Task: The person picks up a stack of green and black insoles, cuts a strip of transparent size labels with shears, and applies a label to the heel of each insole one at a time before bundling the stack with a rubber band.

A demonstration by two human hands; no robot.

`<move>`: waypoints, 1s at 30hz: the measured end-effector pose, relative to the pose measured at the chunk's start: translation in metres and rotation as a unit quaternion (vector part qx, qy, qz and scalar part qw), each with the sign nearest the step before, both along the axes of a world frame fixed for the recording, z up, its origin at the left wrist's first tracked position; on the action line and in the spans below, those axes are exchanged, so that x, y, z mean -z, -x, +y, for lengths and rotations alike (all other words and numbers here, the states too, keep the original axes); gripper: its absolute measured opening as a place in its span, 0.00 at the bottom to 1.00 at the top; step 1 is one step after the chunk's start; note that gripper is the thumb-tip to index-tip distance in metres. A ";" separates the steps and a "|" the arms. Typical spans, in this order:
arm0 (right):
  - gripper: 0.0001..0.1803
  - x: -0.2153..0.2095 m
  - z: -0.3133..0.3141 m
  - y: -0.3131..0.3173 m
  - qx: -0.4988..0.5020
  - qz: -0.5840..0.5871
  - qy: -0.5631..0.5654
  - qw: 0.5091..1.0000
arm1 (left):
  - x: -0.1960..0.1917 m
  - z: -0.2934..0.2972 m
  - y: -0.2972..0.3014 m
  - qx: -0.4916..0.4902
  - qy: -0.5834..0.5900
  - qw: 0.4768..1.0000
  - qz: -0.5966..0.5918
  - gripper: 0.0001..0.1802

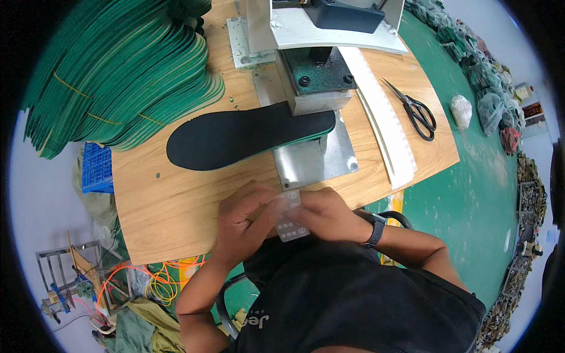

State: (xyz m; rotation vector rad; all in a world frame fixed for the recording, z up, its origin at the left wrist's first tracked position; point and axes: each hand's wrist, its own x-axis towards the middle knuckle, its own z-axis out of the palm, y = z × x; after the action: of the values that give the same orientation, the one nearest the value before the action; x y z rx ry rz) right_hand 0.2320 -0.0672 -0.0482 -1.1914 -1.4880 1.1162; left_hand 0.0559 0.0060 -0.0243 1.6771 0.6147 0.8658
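Note:
Both my hands meet at the table's near edge over a small translucent strip marked with rows of pale squares and rounded marks. My left hand pinches it from the left. From the other side my right hand, below a dark wristwatch, grips it too; the fingertips are slightly blurred. Just beyond them lies a black insole with a green edge. Its right end sits under the metal block of a press, above a shiny base plate. Neither hand touches the insole.
Stacked green insoles, some banded, fill the far left. Right of the press lie a long white strip and black-handled scissors. A blue crate stands beside the wooden table. Orange hoses and bagged goods are on the floor.

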 end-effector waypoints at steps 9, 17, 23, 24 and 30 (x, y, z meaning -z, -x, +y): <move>0.13 -0.009 -0.003 -0.002 0.024 0.072 0.066 0.995 | 0.009 -0.004 -0.014 -0.046 0.081 0.995 -0.042 0.03; 0.16 -0.008 -0.002 -0.009 -0.001 0.106 0.064 0.992 | 0.007 -0.006 -0.019 -0.124 0.015 0.992 0.019 0.02; 0.15 -0.006 -0.012 -0.012 0.003 0.178 0.069 0.982 | 0.009 -0.010 -0.029 -0.114 -0.010 0.993 0.024 0.03; 0.15 -0.007 -0.013 -0.012 0.007 0.186 0.063 0.981 | 0.009 -0.011 -0.030 -0.111 -0.009 0.993 0.027 0.04; 0.14 -0.007 -0.016 -0.008 0.014 0.272 0.084 0.959 | 0.000 -0.016 -0.037 -0.092 0.035 0.995 -0.004 0.04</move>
State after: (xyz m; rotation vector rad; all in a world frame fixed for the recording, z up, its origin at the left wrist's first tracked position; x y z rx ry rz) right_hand 0.2404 -0.0830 -0.0414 -0.9091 -0.9654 1.4322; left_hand 0.0931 -0.0101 -0.0245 1.5711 0.7942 0.9694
